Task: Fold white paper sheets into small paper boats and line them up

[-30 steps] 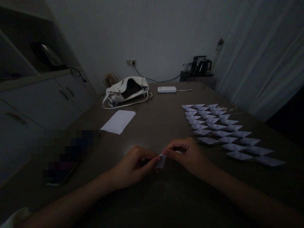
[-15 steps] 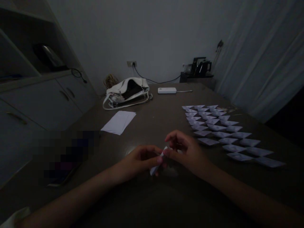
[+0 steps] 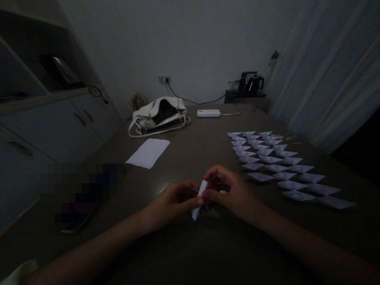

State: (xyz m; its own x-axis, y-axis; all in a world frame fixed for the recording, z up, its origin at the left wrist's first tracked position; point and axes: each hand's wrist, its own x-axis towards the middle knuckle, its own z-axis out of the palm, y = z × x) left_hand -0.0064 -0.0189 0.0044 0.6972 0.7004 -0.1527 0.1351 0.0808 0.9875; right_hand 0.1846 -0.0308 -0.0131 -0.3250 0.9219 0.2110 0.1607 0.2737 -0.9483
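Centrally, we note our bare left hand (image 3: 175, 202) and bare right hand (image 3: 233, 194) both pinching a narrow folded strip of white paper (image 3: 202, 187) directly between them, neither nearer, long axis slanting near-left to far-right, angular white paper boats (image 3: 270, 159) off right.

Dim light, fine detail lost. Sleeve (image 3: 23, 272), lower left corner – pale, off-white cloth, loose and softly creased, its edge slightly flared; only a scrap in frame, fastening or pattern too dark to tell. Left forearm (image 3: 109, 237) bare beyond it, smooth in outline, narrowing to the wrist. Right forearm (image 3: 303, 235) bare as far as the lower right edge – slim, same taper. Left hand (image 3: 173, 200) and right hand (image 3: 236, 194) both ungloved, fingers (image 3: 218, 170) slender; nails indistinct.
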